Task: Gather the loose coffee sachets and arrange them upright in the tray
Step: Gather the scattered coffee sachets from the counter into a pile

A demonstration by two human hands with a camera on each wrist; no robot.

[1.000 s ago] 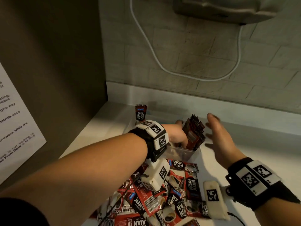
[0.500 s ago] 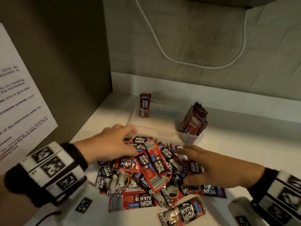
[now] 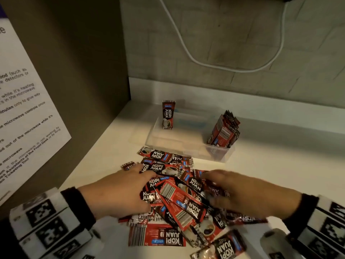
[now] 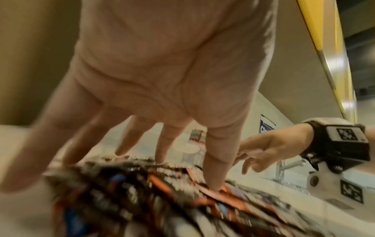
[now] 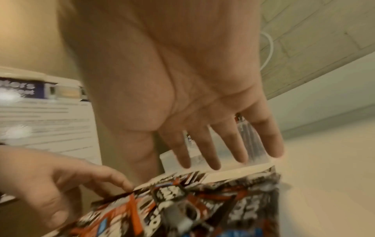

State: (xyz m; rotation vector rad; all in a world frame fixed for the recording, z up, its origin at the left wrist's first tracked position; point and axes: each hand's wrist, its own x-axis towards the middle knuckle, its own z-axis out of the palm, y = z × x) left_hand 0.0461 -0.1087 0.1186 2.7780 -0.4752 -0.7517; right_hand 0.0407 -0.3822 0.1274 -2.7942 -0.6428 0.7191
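While both hands lie spread and flat, left hand [image 3: 119, 193] and right hand [image 3: 248, 195], on the heap of loose red-and-black coffee sachets [image 3: 179, 199] just before the clear plastic tray [image 3: 220, 154], they're gathering; next, pinch a bunch and stand it upright inside.

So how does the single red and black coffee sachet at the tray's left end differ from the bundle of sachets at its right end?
The single red and black coffee sachet stands alone and upright, printed front facing the camera. The bundle of sachets is many packed together, leaning left, showing barcoded backs. The single one stands at the far left of the clear plastic tray; the bundle fills its right corner. Both are inside the tray and carry the same red and black print.
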